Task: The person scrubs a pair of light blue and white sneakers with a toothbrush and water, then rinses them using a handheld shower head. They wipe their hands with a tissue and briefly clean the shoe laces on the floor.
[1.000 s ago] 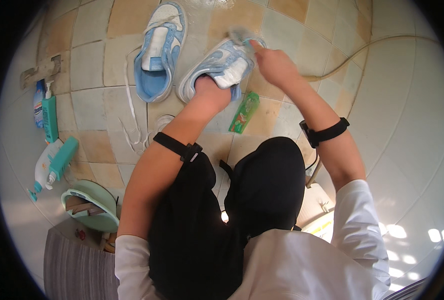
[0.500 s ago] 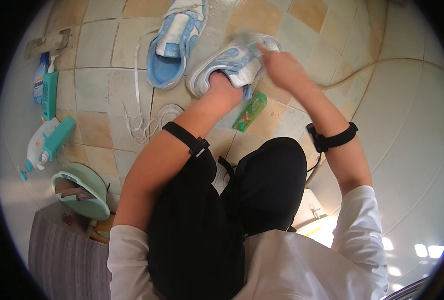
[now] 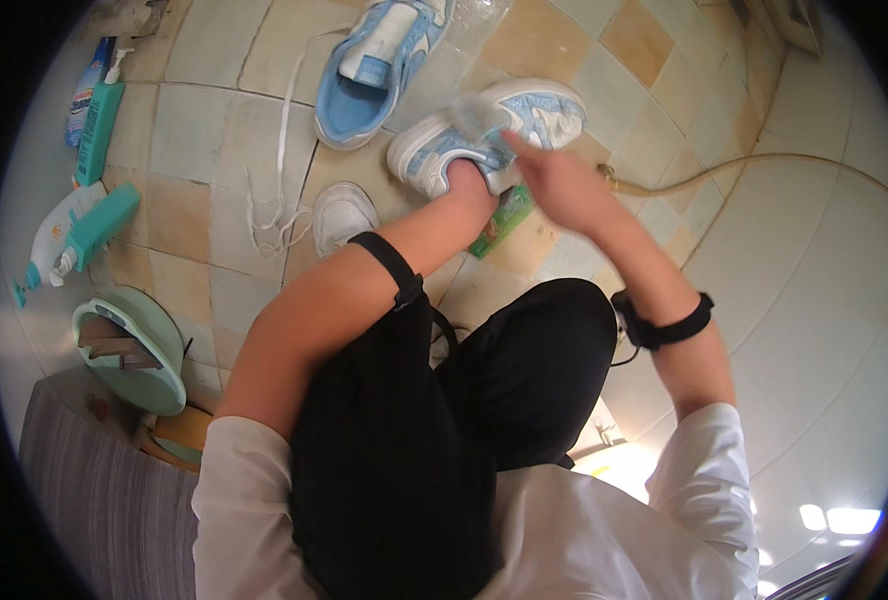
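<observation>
My left hand reaches into the opening of a blue-and-white sneaker and holds it from inside, its fingers hidden. The sneaker is tilted, toe pointing right. In my closed right hand is a small pale, see-through brush, smeared by motion, against the sneaker's upper; its exact form is hard to make out. The matching sneaker stands just to the left, unlaced, its tongue showing. Partly behind my right hand and the held sneaker lies a green packet on the tiles.
White laces lie loose on the tiled floor. At the left wall are a teal pump bottle, a blue bottle and other bottles lying down. A pale green basin stands below them. A hose runs right.
The held sneaker has turned so its side and toe show more. My right hand and the brush have shifted down and left along the upper. The view has moved slightly.
</observation>
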Tool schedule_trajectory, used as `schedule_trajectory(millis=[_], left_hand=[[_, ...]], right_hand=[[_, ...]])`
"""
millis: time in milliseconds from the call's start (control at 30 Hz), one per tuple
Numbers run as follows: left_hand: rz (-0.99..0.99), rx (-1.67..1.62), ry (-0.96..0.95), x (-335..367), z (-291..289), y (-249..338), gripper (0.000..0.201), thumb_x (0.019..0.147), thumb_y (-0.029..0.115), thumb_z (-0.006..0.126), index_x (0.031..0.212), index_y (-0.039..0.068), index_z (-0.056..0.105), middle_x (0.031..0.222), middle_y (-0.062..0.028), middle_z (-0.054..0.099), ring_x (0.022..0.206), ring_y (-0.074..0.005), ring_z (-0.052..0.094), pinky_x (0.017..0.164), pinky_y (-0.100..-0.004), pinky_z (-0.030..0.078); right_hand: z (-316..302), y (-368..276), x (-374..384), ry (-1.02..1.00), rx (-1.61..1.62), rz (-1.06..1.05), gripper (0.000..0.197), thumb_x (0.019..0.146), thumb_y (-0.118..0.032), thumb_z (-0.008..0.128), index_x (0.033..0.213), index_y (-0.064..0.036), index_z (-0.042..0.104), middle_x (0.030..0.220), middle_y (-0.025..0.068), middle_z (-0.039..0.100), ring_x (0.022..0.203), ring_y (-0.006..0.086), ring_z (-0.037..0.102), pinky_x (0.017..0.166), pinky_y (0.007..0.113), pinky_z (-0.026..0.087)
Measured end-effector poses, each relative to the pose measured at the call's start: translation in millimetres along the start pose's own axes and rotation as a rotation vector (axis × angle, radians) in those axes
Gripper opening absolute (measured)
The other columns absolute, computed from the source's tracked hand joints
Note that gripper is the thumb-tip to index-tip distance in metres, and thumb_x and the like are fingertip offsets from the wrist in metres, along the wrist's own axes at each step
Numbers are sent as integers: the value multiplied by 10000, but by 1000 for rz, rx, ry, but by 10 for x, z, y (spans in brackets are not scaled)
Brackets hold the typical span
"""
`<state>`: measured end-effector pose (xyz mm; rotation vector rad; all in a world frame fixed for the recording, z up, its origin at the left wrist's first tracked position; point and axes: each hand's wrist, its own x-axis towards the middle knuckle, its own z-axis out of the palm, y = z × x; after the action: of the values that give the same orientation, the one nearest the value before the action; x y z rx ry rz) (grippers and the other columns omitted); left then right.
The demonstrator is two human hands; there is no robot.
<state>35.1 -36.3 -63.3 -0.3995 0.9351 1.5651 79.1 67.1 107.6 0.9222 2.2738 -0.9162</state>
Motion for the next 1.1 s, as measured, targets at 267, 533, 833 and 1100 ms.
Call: schedule_trajectory(millis=[267, 533, 833, 1100], left_hand=[[-215, -629, 195, -254, 119, 139, 556, 1017, 419, 296, 1481, 133, 402, 1532, -65, 410, 1398, -290, 382, 1188, -432, 262], [-265, -448, 71, -239, 86, -21, 558, 1010, 416, 318, 1479, 126, 406, 1531, -76, 410, 1399, -293, 383, 1185, -433, 266], [-261, -278, 0, -301, 92, -86, 561, 1003, 413, 342, 1476, 119, 411, 1529, -88, 410, 1399, -297, 384, 1182, -434, 270], [128, 1041, -153, -371, -91, -92, 564, 996, 410, 363, 1473, 112, 415, 1528, -99, 410, 1400, -300, 384, 1180, -435, 273]], right_hand=[[43, -291, -151, -44, -111, -132, 447, 947, -163, 530, 1394, -169, 537, 846, 258, 661, 775, 423, 652, 719, 483, 519], [71, -421, -200, -37, -164, -103, 486, 917, -114, 533, 1401, -155, 526, 835, 243, 673, 776, 414, 664, 697, 486, 530], [-132, 59, -154, 125, -221, 26, 481, 916, -138, 519, 1394, -186, 533, 855, 225, 681, 813, 417, 666, 711, 494, 532], [268, -635, -260, -116, -281, -93, 487, 892, -137, 521, 1380, -128, 510, 897, 209, 699, 834, 393, 692, 711, 489, 556]])
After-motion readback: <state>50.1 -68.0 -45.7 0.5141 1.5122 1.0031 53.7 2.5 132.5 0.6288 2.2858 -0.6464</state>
